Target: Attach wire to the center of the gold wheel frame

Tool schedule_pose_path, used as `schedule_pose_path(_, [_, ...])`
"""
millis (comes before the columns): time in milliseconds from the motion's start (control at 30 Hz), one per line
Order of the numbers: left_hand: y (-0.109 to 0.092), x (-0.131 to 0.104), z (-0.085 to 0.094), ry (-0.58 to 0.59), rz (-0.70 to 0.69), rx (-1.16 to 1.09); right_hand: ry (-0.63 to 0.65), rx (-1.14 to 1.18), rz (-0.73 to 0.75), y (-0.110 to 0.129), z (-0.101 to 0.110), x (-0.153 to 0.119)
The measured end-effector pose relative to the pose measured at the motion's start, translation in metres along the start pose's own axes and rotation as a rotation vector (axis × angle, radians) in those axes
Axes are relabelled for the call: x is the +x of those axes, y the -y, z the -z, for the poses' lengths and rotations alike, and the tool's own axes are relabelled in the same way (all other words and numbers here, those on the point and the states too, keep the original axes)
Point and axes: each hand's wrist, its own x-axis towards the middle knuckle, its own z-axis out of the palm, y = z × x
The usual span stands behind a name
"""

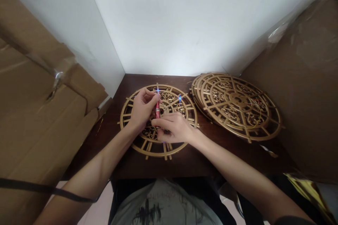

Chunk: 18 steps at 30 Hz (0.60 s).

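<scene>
A round gold openwork frame (192,126) with scrollwork and radial bars lies flat on the dark brown table. Over its middle I hold a slim red pen-like tube with a silver band (157,111), nearly in line with my view. My left hand (142,108) is closed, thumb and fingers pinching the tube's far end. Around the near end, the fingers of my right hand (174,126) are closed, hiding part of it. One small blue light (157,90) glows just beyond my left fingertips, and another blue light (180,98) shines on the frame's upper right.
Several similar gold frames (249,137) are stacked on the right, with a thin wire on the top one. A small brush (270,152) lies before them. Cardboard (39,112) stands left, more cardboard (303,88) right, and a white wall (185,24) behind.
</scene>
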Motion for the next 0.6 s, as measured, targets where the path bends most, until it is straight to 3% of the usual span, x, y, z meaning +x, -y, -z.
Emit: schedule_pose_path(600, [-0.0023, -0.0012, -0.0008, 0.013, -0.015, 0.049, -0.024, 0.055, -0.01, 0.0014, 0.002, 0.0018])
